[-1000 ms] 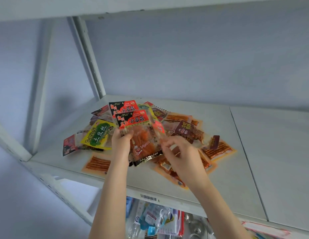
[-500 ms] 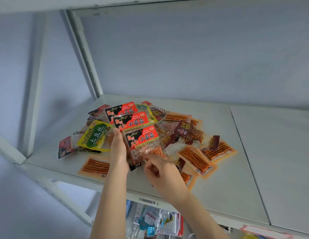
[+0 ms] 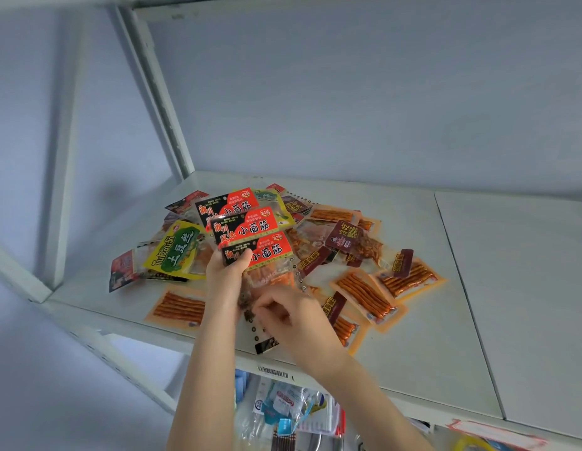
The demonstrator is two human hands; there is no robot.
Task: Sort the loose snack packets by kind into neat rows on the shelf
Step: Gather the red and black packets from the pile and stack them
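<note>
Here, gripping three fanned red-labelled packets [image 3: 250, 227] by their headers with the left hand [image 3: 224, 275], pinching their lower edge with the right hand [image 3: 292, 317]; probably light, floppy, slick film.

Reads as a shop or stockroom to me: white metal shelf [image 3: 429, 336], barcode label [image 3: 272, 372] on its front edge, retail snack packets [image 3: 250, 227] piled on top, more packaged goods [image 3: 284, 406] hanging below.
</note>
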